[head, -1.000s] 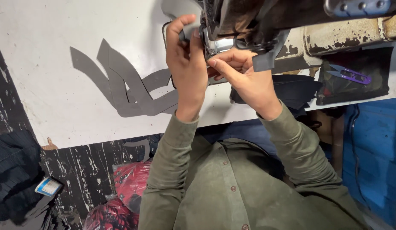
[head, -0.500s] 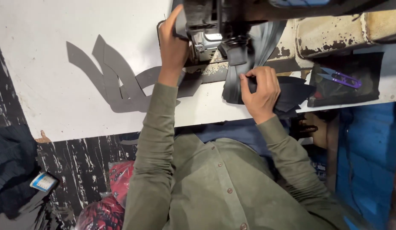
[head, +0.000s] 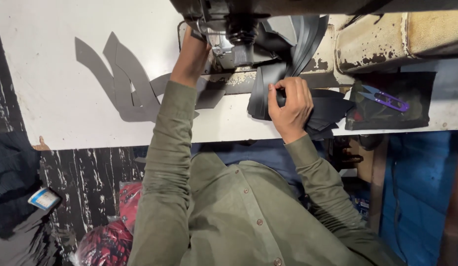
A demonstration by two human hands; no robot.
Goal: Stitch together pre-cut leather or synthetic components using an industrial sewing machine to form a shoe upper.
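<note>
Head view, looking down: the right hand [head: 289,104] has its grip pinched, thumb against curled fingers, on the near end of a dark grey strip [head: 266,88] that runs up and away from the hand toward the sewing machine head [head: 234,37]. The held piece lies directly under and just left of the fingers, on top of a loose pile of similar dark pieces [head: 332,111] at the tabletop's [head: 56,98] front edge. The left hand [head: 193,51] reaches up to the machine's needle area; its fingers are hidden behind the metal, so I cannot tell whether that grip is spread or closed. Left of that arm, several grey cut shapes [head: 123,81] lie flat on the white surface. Purple thread snips [head: 386,100] rest on a dark cloth to the right, well apart from both hands.
</note>
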